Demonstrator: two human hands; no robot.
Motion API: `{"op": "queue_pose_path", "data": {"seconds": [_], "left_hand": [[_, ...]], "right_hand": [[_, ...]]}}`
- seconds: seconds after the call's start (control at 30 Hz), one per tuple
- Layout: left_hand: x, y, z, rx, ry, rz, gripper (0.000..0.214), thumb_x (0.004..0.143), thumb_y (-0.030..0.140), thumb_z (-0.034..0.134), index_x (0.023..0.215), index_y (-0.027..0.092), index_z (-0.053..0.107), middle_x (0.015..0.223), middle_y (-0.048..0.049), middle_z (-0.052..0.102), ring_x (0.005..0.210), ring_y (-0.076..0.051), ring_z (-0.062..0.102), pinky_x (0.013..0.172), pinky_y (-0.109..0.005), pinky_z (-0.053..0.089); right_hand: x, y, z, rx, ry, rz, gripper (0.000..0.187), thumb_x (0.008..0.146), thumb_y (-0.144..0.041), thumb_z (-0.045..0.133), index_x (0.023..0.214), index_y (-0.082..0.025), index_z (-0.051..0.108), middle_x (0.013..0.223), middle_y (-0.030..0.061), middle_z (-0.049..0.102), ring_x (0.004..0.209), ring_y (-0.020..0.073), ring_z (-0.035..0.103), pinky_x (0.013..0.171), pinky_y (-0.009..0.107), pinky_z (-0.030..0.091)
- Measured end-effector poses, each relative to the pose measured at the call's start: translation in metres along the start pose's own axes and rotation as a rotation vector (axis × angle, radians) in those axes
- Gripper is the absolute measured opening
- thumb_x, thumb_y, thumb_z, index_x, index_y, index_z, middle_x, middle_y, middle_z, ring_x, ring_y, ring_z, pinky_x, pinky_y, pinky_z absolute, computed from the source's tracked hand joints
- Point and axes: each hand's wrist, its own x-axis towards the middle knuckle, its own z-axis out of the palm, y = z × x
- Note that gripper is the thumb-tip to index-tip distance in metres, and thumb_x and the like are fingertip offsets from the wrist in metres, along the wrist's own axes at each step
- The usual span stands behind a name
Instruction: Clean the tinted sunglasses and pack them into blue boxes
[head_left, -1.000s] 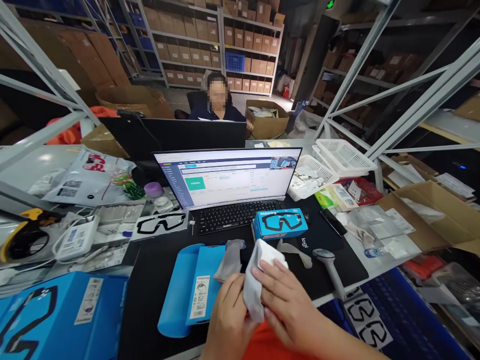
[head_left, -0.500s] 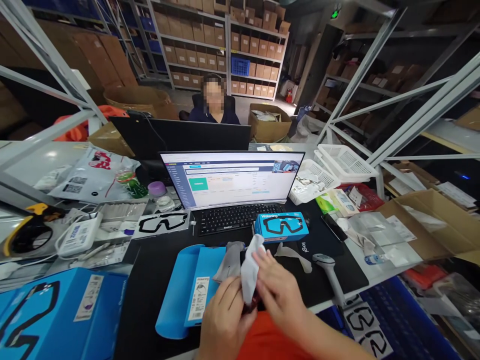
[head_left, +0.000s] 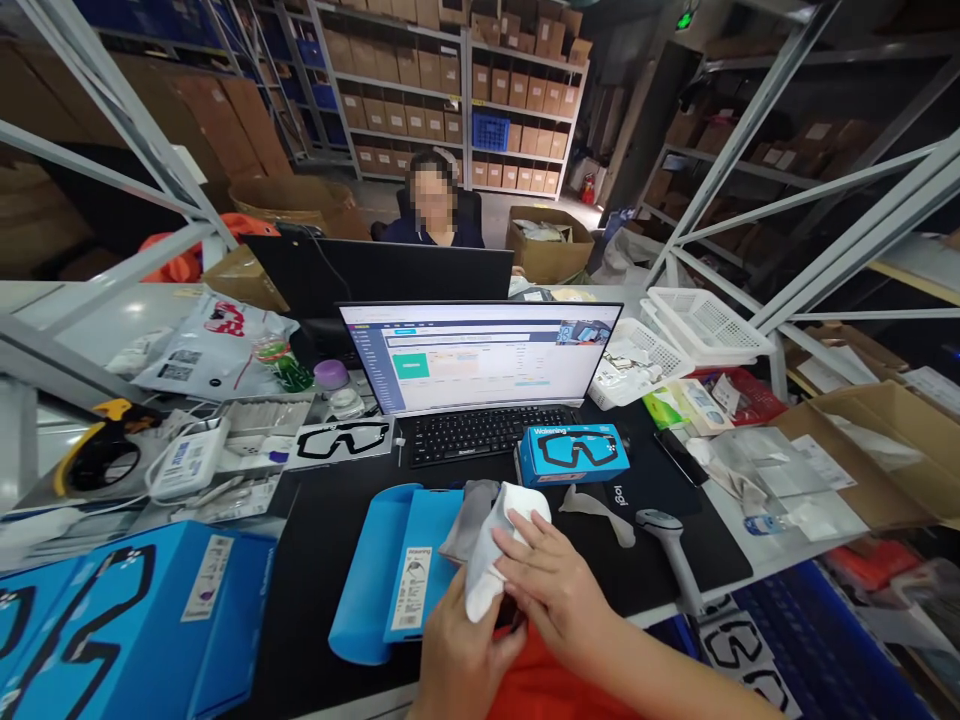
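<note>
My left hand point(head_left: 466, 640) is closed round a dark, reddish glossy thing point(head_left: 511, 618) close to my body; most of it lies hidden under a white cloth point(head_left: 491, 565), so its kind is unclear. With its fingers laid over that cloth, my right hand point(head_left: 551, 575) presses it down from the right. Just beyond, a grey pouch point(head_left: 471, 515) lies beside the opened blue carton point(head_left: 367, 590), which has a white label point(head_left: 412, 588). A closed blue box with a glasses picture point(head_left: 574, 453) stands before the keyboard point(head_left: 469, 437).
A monitor point(head_left: 480, 360) stands behind the keyboard. Larger blue boxes point(head_left: 150, 620) fill the left front. On the right lie a barcode scanner point(head_left: 671, 555), a grey strip point(head_left: 600, 510) and a phone point(head_left: 681, 457). White baskets point(head_left: 709, 325) stand behind. A person point(head_left: 433, 225) sits opposite.
The white cloth has tipped from nearly upright to a flatter, leftward slant, and my right hand now lies further over it. The whole view has shifted slightly.
</note>
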Motion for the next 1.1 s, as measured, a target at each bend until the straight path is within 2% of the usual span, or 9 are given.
{"op": "queue_pose_path", "data": {"seconds": [0.17, 0.37, 0.43, 0.53, 0.63, 0.73, 0.93, 1.03, 1.1], "left_hand": [[0.001, -0.001, -0.002, -0.061, -0.017, 0.014, 0.024, 0.089, 0.016, 0.051, 0.108, 0.017, 0.065, 0.096, -0.0106, 0.075, 0.091, -0.025, 0.072, 0.076, -0.035, 0.062], [0.018, -0.002, -0.008, -0.063, 0.000, -0.014, 0.012, 0.087, 0.015, 0.056, 0.093, 0.019, 0.064, 0.093, -0.0086, 0.075, 0.089, -0.024, 0.072, 0.077, -0.034, 0.062], [0.023, 0.000, -0.011, -0.079, 0.010, -0.032, 0.009, 0.086, 0.013, 0.059, 0.091, 0.019, 0.063, 0.093, -0.0080, 0.074, 0.090, -0.023, 0.071, 0.079, -0.033, 0.061], [0.027, 0.004, -0.014, -0.096, 0.023, -0.018, 0.008, 0.087, 0.012, 0.059, 0.088, 0.019, 0.062, 0.091, -0.0073, 0.074, 0.091, -0.022, 0.071, 0.079, -0.032, 0.061], [0.029, 0.008, -0.015, -0.092, 0.037, -0.008, 0.007, 0.087, 0.013, 0.060, 0.089, 0.019, 0.063, 0.089, -0.0068, 0.073, 0.089, -0.021, 0.071, 0.078, -0.031, 0.061], [0.028, 0.011, -0.013, -0.092, 0.033, 0.001, 0.008, 0.087, 0.012, 0.060, 0.090, 0.019, 0.063, 0.090, -0.0070, 0.073, 0.088, -0.020, 0.070, 0.078, -0.031, 0.060], [0.019, 0.003, -0.009, -0.036, 0.009, 0.067, 0.018, 0.094, 0.026, 0.056, 0.104, 0.015, 0.065, 0.094, -0.0104, 0.073, 0.088, -0.023, 0.072, 0.076, -0.032, 0.061], [0.015, -0.004, -0.009, 0.016, 0.009, 0.133, 0.026, 0.094, 0.032, 0.057, 0.111, 0.013, 0.065, 0.096, -0.0125, 0.074, 0.086, -0.023, 0.073, 0.071, -0.031, 0.061], [0.012, -0.006, -0.009, 0.033, -0.031, 0.161, 0.021, 0.094, 0.026, 0.057, 0.108, 0.014, 0.066, 0.096, -0.0112, 0.075, 0.088, -0.023, 0.072, 0.074, -0.032, 0.061]], "right_hand": [[-0.038, 0.012, -0.018, 0.004, -0.091, -0.114, 0.054, 0.093, -0.007, 0.053, 0.142, -0.027, 0.051, 0.142, 0.0089, 0.060, 0.145, 0.0267, 0.039, 0.119, 0.056, 0.031], [-0.057, 0.017, -0.040, 0.165, -0.158, -0.048, 0.043, 0.094, -0.013, 0.054, 0.134, -0.028, 0.062, 0.124, 0.0080, 0.073, 0.124, 0.0254, 0.063, 0.115, 0.050, 0.040], [-0.064, 0.021, -0.038, 0.285, -0.026, 0.184, 0.028, 0.097, -0.022, 0.052, 0.115, -0.026, 0.074, 0.107, 0.0081, 0.079, 0.104, 0.0266, 0.072, 0.100, 0.046, 0.053], [-0.073, 0.031, -0.031, 0.488, 0.367, 0.641, 0.035, 0.097, -0.042, 0.054, 0.087, -0.019, 0.079, 0.079, 0.0081, 0.078, 0.074, 0.0254, 0.073, 0.066, 0.034, 0.060], [-0.077, 0.035, -0.028, 0.526, 0.712, 0.863, 0.037, 0.091, -0.051, 0.062, 0.090, -0.017, 0.077, 0.079, 0.0080, 0.076, 0.072, 0.0256, 0.071, 0.063, 0.033, 0.059], [-0.074, 0.024, -0.030, 0.284, 0.717, 0.662, 0.026, 0.095, -0.039, 0.059, 0.098, -0.020, 0.077, 0.094, 0.0099, 0.078, 0.087, 0.0296, 0.072, 0.077, 0.040, 0.060], [-0.040, -0.007, -0.023, -0.103, 0.173, -0.113, 0.054, 0.091, -0.007, 0.051, 0.143, -0.021, 0.051, 0.143, 0.0125, 0.059, 0.140, 0.0289, 0.046, 0.119, 0.055, 0.033], [-0.019, -0.006, -0.018, -0.121, -0.050, -0.147, 0.056, 0.093, -0.011, 0.051, 0.148, -0.018, 0.044, 0.149, 0.0123, 0.052, 0.146, 0.0262, 0.038, 0.121, 0.052, 0.029], [-0.010, -0.002, -0.016, -0.108, -0.007, -0.049, 0.053, 0.095, -0.013, 0.049, 0.148, -0.017, 0.045, 0.150, 0.0129, 0.051, 0.144, 0.0247, 0.040, 0.119, 0.050, 0.034]]}}
